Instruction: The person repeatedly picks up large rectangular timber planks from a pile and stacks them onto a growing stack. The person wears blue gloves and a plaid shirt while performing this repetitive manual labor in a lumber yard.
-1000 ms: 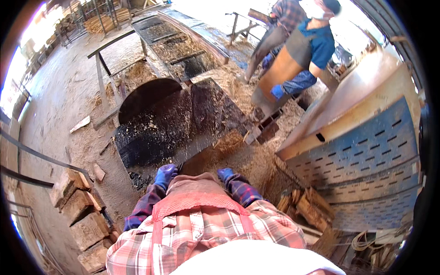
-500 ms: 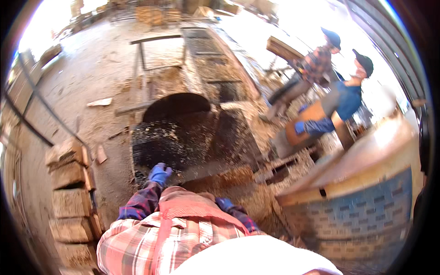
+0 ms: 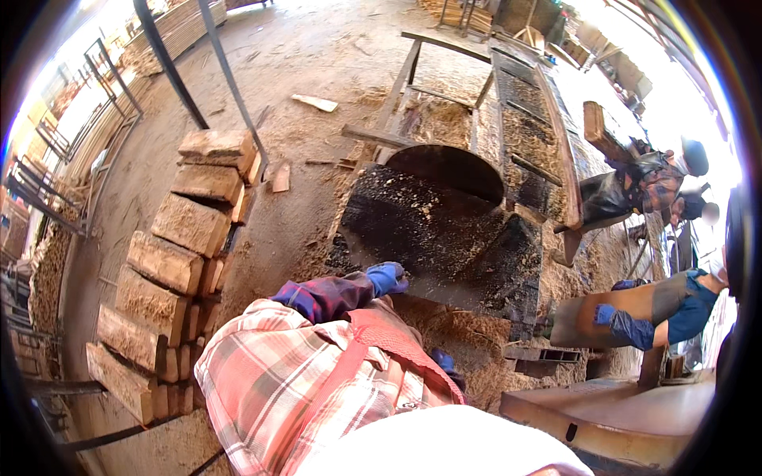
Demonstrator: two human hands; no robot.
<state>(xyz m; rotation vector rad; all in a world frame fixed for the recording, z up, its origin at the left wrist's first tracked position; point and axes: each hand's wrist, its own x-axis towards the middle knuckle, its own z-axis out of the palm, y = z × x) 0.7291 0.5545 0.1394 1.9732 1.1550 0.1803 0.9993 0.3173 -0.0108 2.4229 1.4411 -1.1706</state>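
Observation:
My left hand (image 3: 387, 278), in a blue glove and a dark plaid sleeve, is at the near left edge of a black, sawdust-strewn metal table (image 3: 444, 238). Its fingers look loosely extended, and nothing shows in them. Behind the table's surface rises a large dark half-round disc (image 3: 448, 176). My right hand (image 3: 446, 362), gloved in blue as well, is low beside my red apron (image 3: 397, 337). Most of it is hidden by my clothing, so its fingers do not show.
Thick sawn timbers (image 3: 186, 222) are stacked to my left. Beyond the table runs a metal frame (image 3: 444, 47) with sawdust in it. At the right are two people, one with an orange-brown apron (image 3: 579, 317) and one near a wooden beam (image 3: 601, 131). A curved metal cover (image 3: 611, 412) stands lower right.
My view has swung left, so the table and both people sit further right and more of the timber stack shows. My left hand has stayed near the table's edge.

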